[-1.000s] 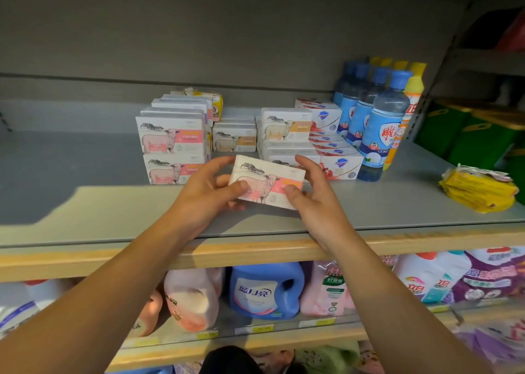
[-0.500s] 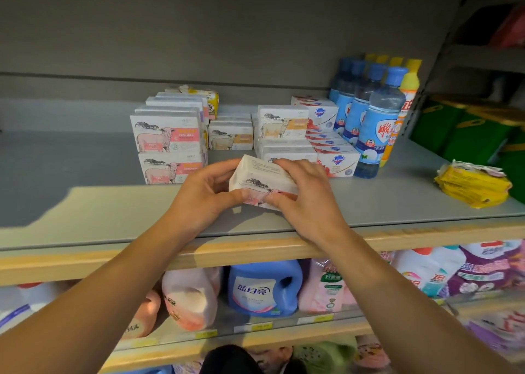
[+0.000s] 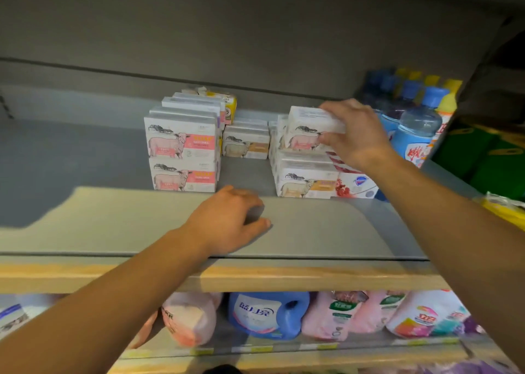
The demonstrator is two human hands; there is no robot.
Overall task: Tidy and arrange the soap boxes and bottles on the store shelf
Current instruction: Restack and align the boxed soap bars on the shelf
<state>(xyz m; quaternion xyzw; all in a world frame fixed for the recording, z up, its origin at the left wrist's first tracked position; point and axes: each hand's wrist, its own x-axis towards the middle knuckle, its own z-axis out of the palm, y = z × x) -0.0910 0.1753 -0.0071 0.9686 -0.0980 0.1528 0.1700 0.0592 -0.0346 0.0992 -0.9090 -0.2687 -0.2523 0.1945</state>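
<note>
The step in hand looks like stacking: the right hand (image 3: 353, 133), at about one o'clock, grips a pink sheep soap box (image 3: 308, 130) on top of the right-hand stack (image 3: 306, 179), just left of the blue bottles (image 3: 413, 135). The left hand (image 3: 230, 221) rests near the shelf (image 3: 326, 231) front at centre, fingers loosely curled and holding nothing. Next, I judge, the box needs squaring with the boxes beneath before letting go.
</note>
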